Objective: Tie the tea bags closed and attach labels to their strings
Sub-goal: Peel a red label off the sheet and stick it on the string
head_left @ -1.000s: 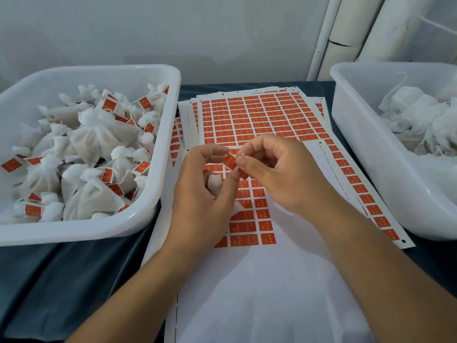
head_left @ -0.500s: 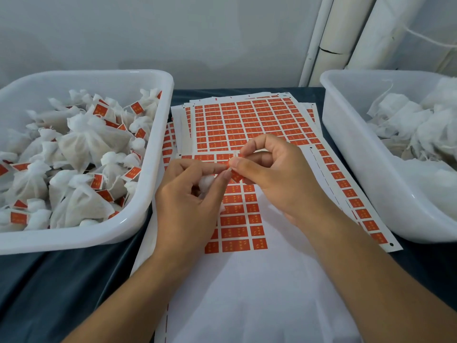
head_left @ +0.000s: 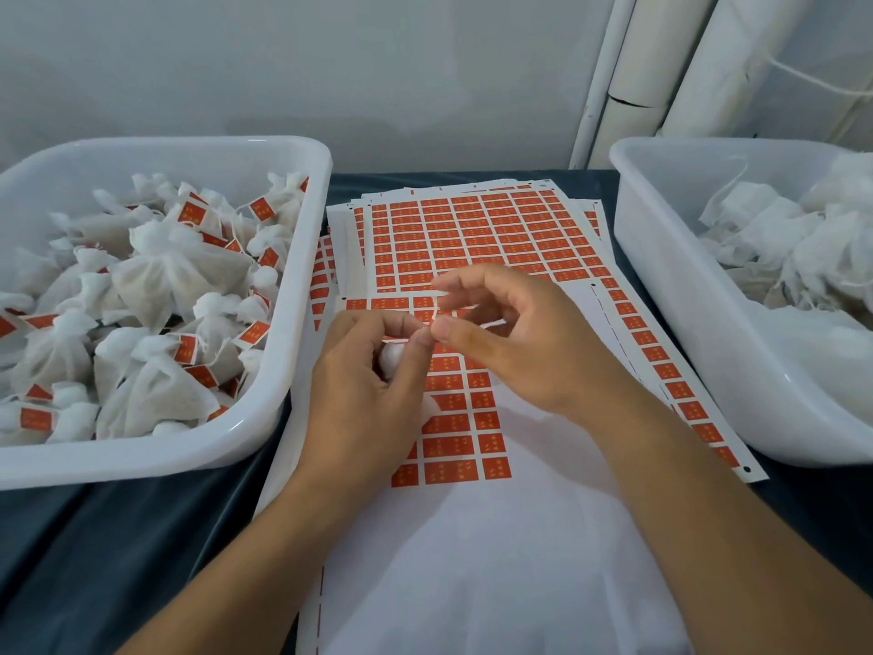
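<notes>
My left hand (head_left: pixel 368 385) cups a small white tea bag (head_left: pixel 393 354) in its palm, and its thumb and forefinger pinch the bag's string end. My right hand (head_left: pixel 519 342) meets it there. Its thumb tip presses a small red label (head_left: pixel 432 318) against my left fingertips, and its forefinger arches just above. The fingers hide most of the label. Both hands hover over the sheets of red labels (head_left: pixel 472 238) lying on the table between the bins.
A white bin (head_left: pixel 307 276) on the left holds several tied tea bags with red labels (head_left: pixel 165 276). Another white bin (head_left: pixel 661 286) on the right holds unlabelled white bags (head_left: pixel 779 238). White pipes (head_left: pixel 661 63) stand against the wall behind. A dark cloth (head_left: pixel 118 536) covers the table.
My hands stayed together over the sheets while the view tilted and they dropped lower in frame. My right forefinger has lifted off the label, with the thumb still on it.
</notes>
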{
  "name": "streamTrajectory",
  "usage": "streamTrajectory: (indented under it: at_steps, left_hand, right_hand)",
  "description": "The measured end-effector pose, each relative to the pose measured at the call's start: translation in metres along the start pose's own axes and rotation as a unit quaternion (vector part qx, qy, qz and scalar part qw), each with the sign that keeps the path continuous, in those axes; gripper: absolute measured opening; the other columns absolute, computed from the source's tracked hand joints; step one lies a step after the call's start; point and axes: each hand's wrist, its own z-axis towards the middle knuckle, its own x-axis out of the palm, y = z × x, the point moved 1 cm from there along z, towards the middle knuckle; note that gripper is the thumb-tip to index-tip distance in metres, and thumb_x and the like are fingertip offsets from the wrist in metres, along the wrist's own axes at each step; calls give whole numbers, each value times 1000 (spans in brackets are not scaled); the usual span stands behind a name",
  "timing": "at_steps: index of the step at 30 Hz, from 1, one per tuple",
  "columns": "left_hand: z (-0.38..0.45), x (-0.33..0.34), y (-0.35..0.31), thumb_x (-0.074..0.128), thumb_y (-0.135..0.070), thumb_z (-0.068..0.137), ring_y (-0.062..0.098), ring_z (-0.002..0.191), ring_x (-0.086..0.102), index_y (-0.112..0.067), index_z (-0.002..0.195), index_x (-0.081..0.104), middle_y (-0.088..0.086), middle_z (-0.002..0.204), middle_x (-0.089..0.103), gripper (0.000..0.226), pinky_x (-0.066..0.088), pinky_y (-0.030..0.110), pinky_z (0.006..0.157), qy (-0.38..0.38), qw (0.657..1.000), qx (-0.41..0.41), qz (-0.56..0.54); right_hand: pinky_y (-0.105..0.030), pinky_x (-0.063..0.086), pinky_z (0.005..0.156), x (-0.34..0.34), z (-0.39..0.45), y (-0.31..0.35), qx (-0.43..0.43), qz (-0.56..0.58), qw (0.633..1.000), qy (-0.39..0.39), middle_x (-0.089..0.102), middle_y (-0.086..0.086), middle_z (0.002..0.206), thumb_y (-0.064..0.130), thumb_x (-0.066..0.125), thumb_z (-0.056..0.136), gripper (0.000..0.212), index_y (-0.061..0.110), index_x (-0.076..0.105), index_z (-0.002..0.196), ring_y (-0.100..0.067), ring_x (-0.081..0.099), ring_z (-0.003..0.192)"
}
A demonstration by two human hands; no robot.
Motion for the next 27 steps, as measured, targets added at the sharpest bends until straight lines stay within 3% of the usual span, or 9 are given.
streamTrajectory:
  at_steps: [3,6,9,12,16,19,21,24,27]
  left_hand:
    - [0,-1,-3,61,-43,99,1,89,66,-37,91,64,-18,95,65,10,55,12,65,39,998,-37,-36]
    - [0,-2,-4,59,-46,99,-3,83,66,-36,93,65,-15,87,67,13,50,7,58,77,992,-75,-65]
    - [0,-2,-7,62,-48,97,-10,88,65,-42,104,60,-24,94,66,9,49,4,57,102,989,-79,-70]
    - [0,-5,-9,66,-45,96,-18,95,60,-53,114,51,-34,107,59,25,49,4,57,129,986,-70,-81]
    - [3,-8,-9,67,-45,95,-13,92,64,-50,104,57,-35,102,63,15,48,4,57,118,984,-84,-99]
    - [6,-11,-9,69,-48,92,-6,89,67,-53,97,57,-29,98,66,14,55,12,59,116,985,-98,-82]
    - [6,-15,-11,71,-43,93,-3,87,69,-49,96,59,-25,95,69,13,56,13,59,103,990,-73,-70]
    - [2,-23,-20,70,-41,94,-6,84,69,-46,96,61,-28,92,68,11,57,14,59,75,997,-24,-22]
    - [-6,-30,-37,68,-40,95,-9,90,66,-48,95,59,-31,96,65,12,58,12,67,57,996,45,43]
  right_hand:
    - [-9,55,75,1,-1,0,-10,30,999,33,71,28,98,43,68,95,9,46,70,102,5,67,98]
    - [-16,59,76,0,-2,0,-14,30,999,23,71,25,91,39,68,95,6,41,74,94,0,69,92]
    - [-9,54,74,-1,-2,1,-21,15,1000,7,69,27,90,40,64,96,9,44,68,89,2,67,92]
    - [-4,50,75,-5,-2,0,-20,9,999,-27,68,31,93,46,62,95,6,46,65,90,5,65,96]
    - [-5,51,75,-11,-1,-1,-10,23,998,-51,69,30,93,57,58,90,17,43,68,92,4,66,97]
    - [-11,53,75,-9,2,-3,13,21,999,-32,69,33,97,61,57,87,21,45,69,95,7,64,100]
    - [-13,53,80,-10,3,-5,24,28,999,-4,67,37,106,66,56,85,28,50,69,104,10,62,105]
    - [-5,51,75,-14,2,-2,29,74,996,52,62,40,122,78,55,83,43,62,57,123,16,57,114]
    - [-11,53,83,-17,1,2,29,151,986,72,64,32,128,82,52,81,48,64,55,125,7,61,118]
